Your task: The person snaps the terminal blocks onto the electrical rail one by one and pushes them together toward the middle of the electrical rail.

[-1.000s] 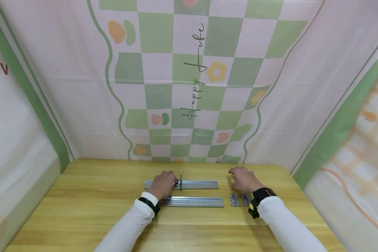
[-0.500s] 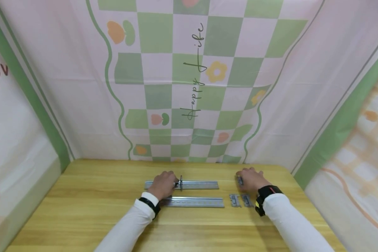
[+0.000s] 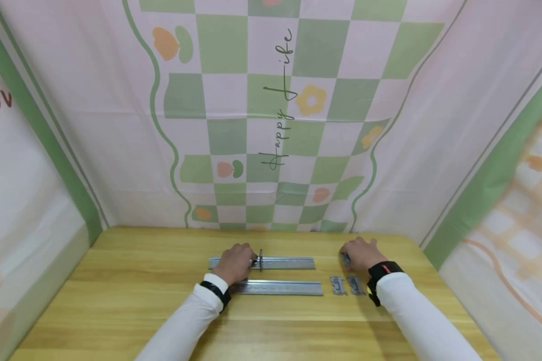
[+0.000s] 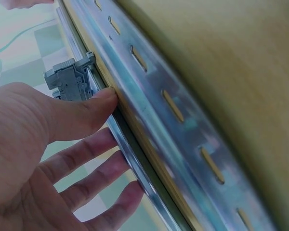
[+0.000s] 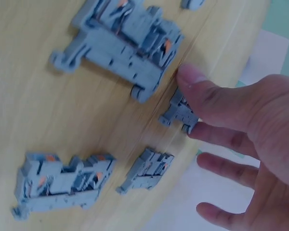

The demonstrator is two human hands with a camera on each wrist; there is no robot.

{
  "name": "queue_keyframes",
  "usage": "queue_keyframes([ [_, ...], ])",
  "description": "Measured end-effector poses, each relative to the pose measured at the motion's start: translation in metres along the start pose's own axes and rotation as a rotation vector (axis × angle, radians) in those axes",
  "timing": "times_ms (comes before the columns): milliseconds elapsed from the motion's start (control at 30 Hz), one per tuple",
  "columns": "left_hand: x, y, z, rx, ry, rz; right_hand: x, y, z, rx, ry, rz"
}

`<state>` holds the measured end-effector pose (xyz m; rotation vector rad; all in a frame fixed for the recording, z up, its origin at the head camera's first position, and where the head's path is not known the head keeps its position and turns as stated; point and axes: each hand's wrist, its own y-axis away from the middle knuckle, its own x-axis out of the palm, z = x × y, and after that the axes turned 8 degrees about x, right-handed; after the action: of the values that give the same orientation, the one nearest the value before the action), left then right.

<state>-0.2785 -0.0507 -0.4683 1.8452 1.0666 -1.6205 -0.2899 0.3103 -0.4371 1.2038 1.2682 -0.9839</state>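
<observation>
My left hand [image 3: 234, 263] holds the far metal DIN rail [image 3: 293, 263], its thumb on the near edge and its fingers along the other side. Upright on that rail, right by the thumb, stands a grey terminal block [image 4: 70, 79]. Nearer me lies a second DIN rail [image 3: 289, 288] with a row of slots. At the right, my right hand [image 3: 363, 253] pinches another grey terminal block [image 5: 179, 111] between thumb and index finger, the other fingers spread. Its upper part is hidden behind the thumb.
Two grey terminal blocks lie flat right of the near rail, a left one [image 3: 337, 285] and a right one [image 3: 355, 285]. More blocks, some with orange parts, show in the right wrist view, such as one block [image 5: 147, 168]. A patterned cloth [image 3: 271, 125] hangs behind the wooden table [image 3: 140, 281].
My right hand has shifted right and slightly away from the two flat blocks, and a terminal block has come into sight at its fingertips. The left hand stays on the far rail.
</observation>
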Motion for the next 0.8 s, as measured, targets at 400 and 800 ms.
queue_keyframes([
  [400,-0.005,0.0,-0.0021,0.011,-0.012,0.001,0.0009,-0.0052,-0.0022,-0.141,0.127,-0.058],
  [800,-0.0045,0.0021,-0.0035,0.007,-0.036,0.015,0.0008,-0.0026,-0.0019,-0.166,0.185,-0.031],
])
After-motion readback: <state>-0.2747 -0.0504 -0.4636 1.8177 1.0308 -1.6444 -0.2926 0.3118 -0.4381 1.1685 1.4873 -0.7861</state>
